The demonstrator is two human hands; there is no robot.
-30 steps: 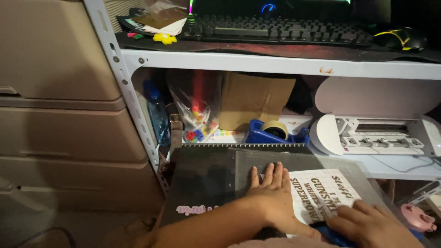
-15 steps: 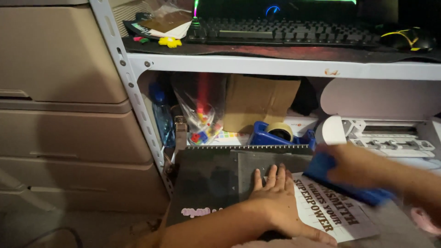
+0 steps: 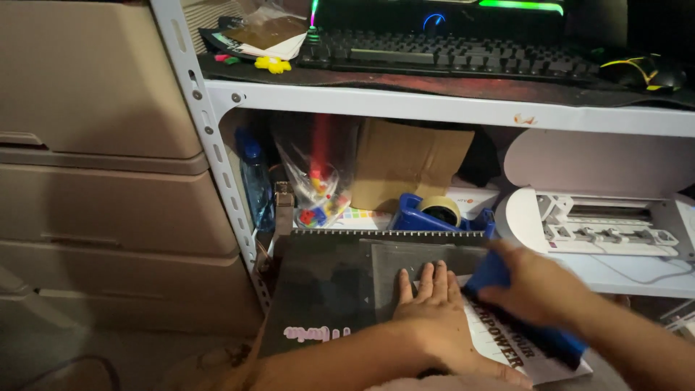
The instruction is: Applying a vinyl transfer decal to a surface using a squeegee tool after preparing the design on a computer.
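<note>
My left hand (image 3: 428, 300) lies flat, fingers spread and palm down, on the dark cutting mat (image 3: 340, 289) at lower centre of the frame. It grips nothing; it pins the mat and the white printed sheet (image 3: 507, 347) that lies on it, at the sheet's left edge. My right hand (image 3: 532, 286) is closed around the upper end of a blue scraper (image 3: 539, 337). The scraper's long body runs down toward the lower right of the frame and rests across the printed sheet. The hand is motion-blurred, so I cannot tell the exact finger placement.

Handling judgement:
- The scraper looks like rigid plastic, light and smooth. I judge the best hold is along its thick back edge, leaving the working edge free against the sheet.
- The sheet appears thin and flexible and likely creases if lifted by one corner. Flat pressure suits it better than a pinch.
- The mat seems a semi-stiff slab with a slick face and it may slide. A flat palm near the sheet holds it steady.

Above the mat, on the shelf, a blue tape dispenser (image 3: 434, 213) sits at centre, and a white cutting machine (image 3: 601, 224) stands at right.
</note>
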